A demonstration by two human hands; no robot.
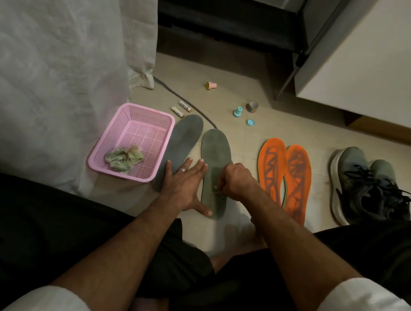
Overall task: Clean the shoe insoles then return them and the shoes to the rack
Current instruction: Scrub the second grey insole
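On the tiled floor (247, 90), in front of the seated person's crossed legs, the working set lay in a single row running left to right, presumably so that each item stayed within arm's reach. The pair of grey shoes (368, 187) stood at the right end of the row, laces loose, apparently set aside until their insoles were ready. The pink basket (153, 125) sat at the left end against the white curtain (61, 62) and held a crumpled wipe (123, 160), most likely discarded there to keep waste off the floor. The two orange insoles (285, 177) lay touching side by side just left of the shoes, while the left grey insole (183, 139) rested beside the basket. The right grey insole (215, 160) lay between them and was the piece being cleaned. The left hand (185, 185) lay flat with fingers spread and straight, its fingertips on the left grey insole and its thumb on the heel end of the right one, seemingly to stop the work from sliding. The right hand (234, 180) was clenched over the same insole's middle, pinching a small pale object too hidden to identify, presumably the cleaning wipe. Two batteries (181, 108) and small plastic caps (244, 112) lay scattered beyond the row.
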